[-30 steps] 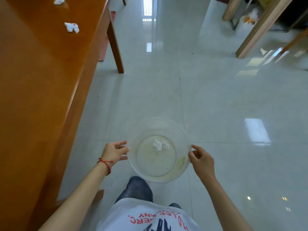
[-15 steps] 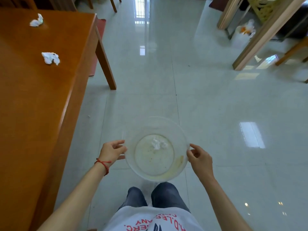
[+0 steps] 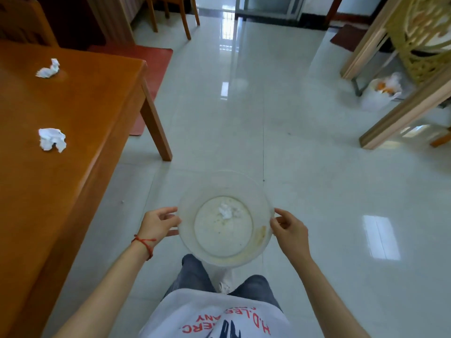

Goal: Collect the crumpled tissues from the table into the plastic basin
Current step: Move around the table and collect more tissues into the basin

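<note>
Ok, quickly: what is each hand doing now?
Left hand: holding the basin by its left rim.
Right hand: holding the basin by its right rim.

A home dining room: wooden table (image 3: 73, 167), chairs (image 3: 170, 11), glossy floor tiles (image 3: 292, 167), red doormat (image 3: 349, 37).

Crumpled tissues: two on table (image 3: 73, 191) — (image 3: 52, 139), (image 3: 48, 70); one in basin (image 3: 264, 237) — (image 3: 228, 211).

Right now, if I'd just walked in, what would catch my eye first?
Probably the clear plastic basin held over the floor by the left hand and right hand, with one crumpled tissue inside. Next, two white tissues on the orange wooden table at left: the nearer tissue and the farther tissue.
</note>
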The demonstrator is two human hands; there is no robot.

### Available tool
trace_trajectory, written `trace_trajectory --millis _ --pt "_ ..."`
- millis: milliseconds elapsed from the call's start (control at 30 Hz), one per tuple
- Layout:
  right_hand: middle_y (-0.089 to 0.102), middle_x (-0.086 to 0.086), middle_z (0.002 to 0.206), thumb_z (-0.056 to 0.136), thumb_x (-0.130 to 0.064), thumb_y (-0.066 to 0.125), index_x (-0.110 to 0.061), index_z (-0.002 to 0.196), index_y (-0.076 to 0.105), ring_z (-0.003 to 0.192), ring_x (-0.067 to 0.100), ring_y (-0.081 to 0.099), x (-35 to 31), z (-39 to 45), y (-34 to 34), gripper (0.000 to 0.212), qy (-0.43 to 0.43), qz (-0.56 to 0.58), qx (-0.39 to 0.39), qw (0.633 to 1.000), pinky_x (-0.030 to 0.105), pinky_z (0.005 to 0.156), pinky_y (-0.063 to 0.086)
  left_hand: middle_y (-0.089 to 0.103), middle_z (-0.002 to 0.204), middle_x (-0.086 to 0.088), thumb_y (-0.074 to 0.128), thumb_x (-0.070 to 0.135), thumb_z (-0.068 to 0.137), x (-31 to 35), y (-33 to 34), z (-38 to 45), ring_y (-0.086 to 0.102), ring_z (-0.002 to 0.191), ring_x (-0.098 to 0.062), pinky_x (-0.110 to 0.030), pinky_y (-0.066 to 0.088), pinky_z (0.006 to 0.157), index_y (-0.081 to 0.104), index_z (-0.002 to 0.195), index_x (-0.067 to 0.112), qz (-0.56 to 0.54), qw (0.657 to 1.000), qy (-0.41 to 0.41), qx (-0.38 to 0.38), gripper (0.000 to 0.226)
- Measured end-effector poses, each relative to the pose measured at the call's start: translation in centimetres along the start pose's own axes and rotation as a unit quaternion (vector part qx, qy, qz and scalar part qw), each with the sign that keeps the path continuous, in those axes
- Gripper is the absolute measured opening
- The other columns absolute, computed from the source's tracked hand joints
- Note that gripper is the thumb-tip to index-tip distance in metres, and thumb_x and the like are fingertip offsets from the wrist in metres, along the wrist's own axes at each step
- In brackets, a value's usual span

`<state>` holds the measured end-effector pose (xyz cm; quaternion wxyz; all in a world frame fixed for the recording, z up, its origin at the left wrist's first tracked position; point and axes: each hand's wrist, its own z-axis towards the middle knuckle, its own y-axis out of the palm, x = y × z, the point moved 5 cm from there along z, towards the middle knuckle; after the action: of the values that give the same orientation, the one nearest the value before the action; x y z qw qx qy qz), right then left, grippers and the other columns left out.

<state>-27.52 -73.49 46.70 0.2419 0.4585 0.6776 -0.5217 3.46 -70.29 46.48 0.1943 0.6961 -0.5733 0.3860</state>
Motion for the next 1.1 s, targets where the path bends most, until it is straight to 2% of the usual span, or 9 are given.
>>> trace_trajectory --millis 267,333,433,467,533,667,833,1000,1100 --pt "0.070 -0.001 0.080 0.085 -0.024 0.060 -0.018 0.111 0.063 0.074 0.008 0.064 -6.6 12.2 2.8 0.027 -0.019 -0.013 -0.024 0.999 0.002 0.057 0.045 0.056 0.076 -0.005 0.056 -0.010 0.080 7.7 0.2 9.4 0.056 0.068 -0.018 -0.017 0.054 0.045 0.050 0.120 -0.010 -0.014 1.000 -0.013 0.021 0.041" --pt "0.070 -0.002 0.079 0.085 -0.025 0.060 -0.020 0.111 0.063 0.073 0.006 0.064 -8.4 15.1 4.1 0.026 -0.020 -0.009 -0.027 0.999 0.007 0.060 0.048 0.056 0.075 -0.004 0.056 -0.010 0.080 9.6 -0.3 12.1 0.056 0.067 -0.017 -0.021 0.055 0.047 0.049 0.121 -0.010 -0.018 0.999 -0.016 0.029 0.041" --pt "0.070 -0.002 0.079 0.085 -0.023 0.060 -0.020 0.110 0.064 0.072 0.007 0.064 -11.0 19.2 6.1 0.026 -0.020 0.003 -0.031 0.999 0.023 0.072 0.054 0.056 0.074 -0.002 0.057 -0.010 0.079 12.5 -1.3 15.6 0.056 0.067 -0.016 -0.017 0.053 0.043 0.050 0.121 -0.009 -0.020 0.999 -0.017 0.044 0.042" --pt "0.070 -0.002 0.079 0.085 -0.022 0.061 -0.020 0.110 0.064 0.071 0.008 0.064 -12.0 20.5 6.7 0.025 -0.022 -0.001 -0.037 0.999 0.025 0.072 0.055 0.057 0.074 -0.001 0.058 -0.009 0.079 13.3 -1.7 16.7 0.057 0.067 -0.015 -0.018 0.053 0.044 0.050 0.121 -0.009 -0.020 0.998 -0.019 0.051 0.042" --pt "0.070 -0.001 0.079 0.085 -0.022 0.061 -0.020 0.110 0.064 0.071 0.009 0.065 -14.0 23.0 8.0 0.025 -0.027 -0.003 -0.045 0.999 0.023 0.071 0.054 0.057 0.075 0.000 0.059 -0.006 0.079 14.9 -2.4 18.6 0.057 0.067 -0.013 -0.019 0.054 0.049 0.051 0.121 -0.007 -0.021 0.998 -0.018 0.060 0.042" --pt "0.070 0.001 0.081 0.085 -0.022 0.060 -0.019 0.110 0.063 0.076 0.013 0.066 -17.6 27.5 10.4 0.026 -0.043 -0.012 -0.076 0.996 0.015 0.066 0.049 0.057 0.075 0.002 0.061 -0.004 0.079 17.4 -3.6 21.9 0.057 0.068 -0.011 -0.033 0.051 0.071 0.053 0.120 -0.004 -0.032 0.996 -0.025 0.081 0.042" --pt "0.070 0.002 0.082 0.085 -0.023 0.060 -0.017 0.113 0.062 0.077 0.013 0.065 -20.6 32.0 13.0 0.029 -0.064 -0.045 -0.125 0.989 0.013 0.065 0.045 0.058 0.076 0.002 0.062 -0.002 0.078 18.5 -5.0 24.3 0.058 0.069 -0.011 -0.033 0.051 0.072 0.053 0.121 -0.002 -0.067 0.989 -0.042 0.121 0.044" --pt "0.070 0.001 0.078 0.085 -0.021 0.060 -0.017 0.109 0.064 0.069 0.002 0.063 -23.5 36.6 16.0 0.025 -0.095 -0.084 -0.193 0.973 0.004 0.057 0.045 0.061 0.081 -0.004 0.062 -0.004 0.077 18.4 -5.6 25.6 0.061 0.073 -0.018 -0.035 0.052 0.072 0.054 0.119 -0.004 -0.129 0.973 -0.073 0.175 0.043" --pt "0.071 -0.001 0.078 0.084 -0.025 0.060 -0.018 0.110 0.064 0.069 0.006 0.065 -25.2 39.2 17.7 0.027 -0.111 -0.111 -0.247 0.956 0.015 0.065 0.048 0.063 0.093 -0.009 0.063 -0.002 0.078 18.3 -5.4 25.4 0.061 0.077 -0.020 -0.033 0.053 0.069 0.054 0.120 -0.003 -0.160 0.960 -0.083 0.212 0.043"
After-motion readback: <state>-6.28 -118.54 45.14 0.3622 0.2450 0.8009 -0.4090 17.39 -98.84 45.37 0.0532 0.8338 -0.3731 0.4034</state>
